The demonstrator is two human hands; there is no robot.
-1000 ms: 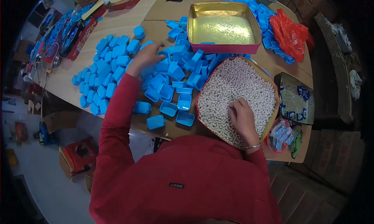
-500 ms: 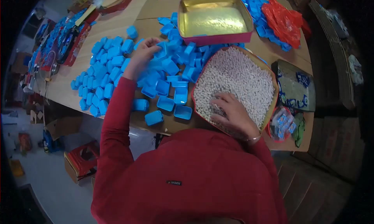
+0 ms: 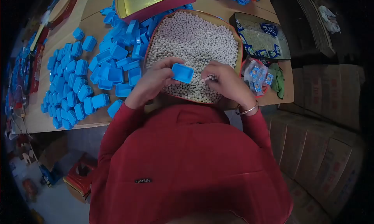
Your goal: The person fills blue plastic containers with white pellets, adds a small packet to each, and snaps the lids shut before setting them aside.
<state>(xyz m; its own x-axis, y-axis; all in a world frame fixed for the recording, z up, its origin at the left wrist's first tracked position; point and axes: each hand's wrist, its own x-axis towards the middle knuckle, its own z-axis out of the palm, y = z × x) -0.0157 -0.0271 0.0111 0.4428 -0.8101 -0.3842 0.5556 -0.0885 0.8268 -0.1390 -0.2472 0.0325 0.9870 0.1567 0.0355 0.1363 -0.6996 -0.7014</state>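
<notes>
1. Left grip pinches a blue tray by its left end; holding it steady and level suits filling.
2. Right grip is closed on a few white pellets, just right of the tray; keep fingertips together.
3. Both work above the pellet bin, best for catching strays.
4. Spare trays cover the bench leftward.

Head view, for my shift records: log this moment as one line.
Left hand: holding blue container | right hand: pinching pale beads | below both: bead-filled tray
</notes>
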